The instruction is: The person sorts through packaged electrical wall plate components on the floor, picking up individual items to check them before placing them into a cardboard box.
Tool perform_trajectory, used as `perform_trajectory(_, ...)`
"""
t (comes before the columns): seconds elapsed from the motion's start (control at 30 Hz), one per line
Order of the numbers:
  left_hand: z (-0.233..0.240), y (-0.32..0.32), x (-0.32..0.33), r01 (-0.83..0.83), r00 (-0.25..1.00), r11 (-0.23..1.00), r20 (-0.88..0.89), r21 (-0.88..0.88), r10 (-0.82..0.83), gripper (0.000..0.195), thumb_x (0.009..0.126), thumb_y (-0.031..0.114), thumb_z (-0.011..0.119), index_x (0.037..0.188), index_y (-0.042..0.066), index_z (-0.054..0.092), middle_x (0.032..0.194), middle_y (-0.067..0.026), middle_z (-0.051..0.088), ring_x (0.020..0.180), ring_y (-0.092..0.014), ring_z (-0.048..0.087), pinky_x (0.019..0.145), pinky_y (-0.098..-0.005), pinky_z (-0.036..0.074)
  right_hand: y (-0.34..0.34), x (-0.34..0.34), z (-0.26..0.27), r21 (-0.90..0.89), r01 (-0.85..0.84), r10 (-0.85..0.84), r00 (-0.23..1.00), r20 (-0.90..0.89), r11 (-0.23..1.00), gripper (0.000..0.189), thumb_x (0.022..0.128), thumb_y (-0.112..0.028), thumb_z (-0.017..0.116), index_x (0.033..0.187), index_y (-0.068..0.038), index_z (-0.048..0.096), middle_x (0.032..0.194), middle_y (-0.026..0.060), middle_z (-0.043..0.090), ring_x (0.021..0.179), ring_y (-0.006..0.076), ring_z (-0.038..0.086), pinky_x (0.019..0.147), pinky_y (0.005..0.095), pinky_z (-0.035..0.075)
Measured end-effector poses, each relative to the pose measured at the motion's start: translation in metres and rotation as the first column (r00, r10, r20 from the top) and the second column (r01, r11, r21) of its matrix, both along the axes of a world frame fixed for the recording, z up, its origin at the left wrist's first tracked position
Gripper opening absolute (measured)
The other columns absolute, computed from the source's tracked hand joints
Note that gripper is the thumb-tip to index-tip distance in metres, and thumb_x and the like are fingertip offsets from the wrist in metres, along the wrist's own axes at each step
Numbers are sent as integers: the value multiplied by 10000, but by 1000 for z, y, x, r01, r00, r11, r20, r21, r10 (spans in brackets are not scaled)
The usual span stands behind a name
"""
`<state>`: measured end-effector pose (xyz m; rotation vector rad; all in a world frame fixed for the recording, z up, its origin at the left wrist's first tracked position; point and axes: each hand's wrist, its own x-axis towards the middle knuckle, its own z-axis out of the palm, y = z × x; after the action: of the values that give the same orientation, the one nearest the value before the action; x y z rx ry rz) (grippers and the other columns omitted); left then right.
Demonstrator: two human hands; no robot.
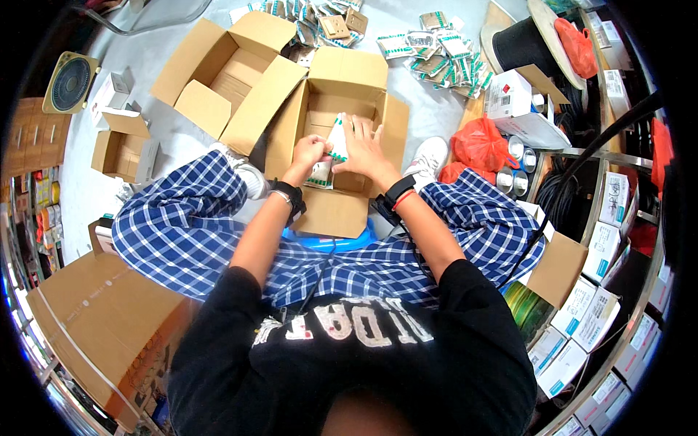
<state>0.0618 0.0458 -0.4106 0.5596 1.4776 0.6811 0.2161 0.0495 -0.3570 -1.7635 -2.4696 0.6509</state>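
Over an open cardboard box (pixel 311 204) between my legs, both hands are at a film-wrapped packet (pixel 337 143) with white and green print. My left hand (pixel 310 153) pinches the packet's left edge with curled fingers. Spread over its right side, my right hand (pixel 364 146) touches it with fingers apart; whether it grips is hidden under the palm. Lower in the box, against the near wall, a second wrapped packet (pixel 319 175) stands tilted, partly behind my left hand. The box's flaps are folded outward.
Another open cardboard box (pixel 218 82) stands at the left. Wrapped packets lie in a heap (pixel 447 54) at far right; gold-brown socket plates (pixel 334 26) lie among others behind the boxes. Red plastic bags (pixel 480 144) and cans (pixel 515 163) crowd the right, before loaded shelves. A small box (pixel 122 152) sits left.
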Motion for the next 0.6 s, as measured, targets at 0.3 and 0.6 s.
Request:
perform_trajectory(0.3,-37,-36,19,398,903,902,-100,-166,-417,165,755,119,638,625,62,553,659,-66,621,551,-109,603,472,-257,469,-22,18,-64,-94,-120,128,988,81,988,930,471,-317,795,1226,9,360,1045,144,512,1007,301,496,985,483,293)
perform_trajectory(0.6,-45,-46,16,779,338,614,-739,-128,-583,225,772,254,530,828,54,615,783,-178,630,757,-340,614,703,-427,487,-44,4,-111,-101,-204,225,932,284,974,781,472,-264,801,1123,-55,424,993,103,485,1025,243,460,899,367,388)
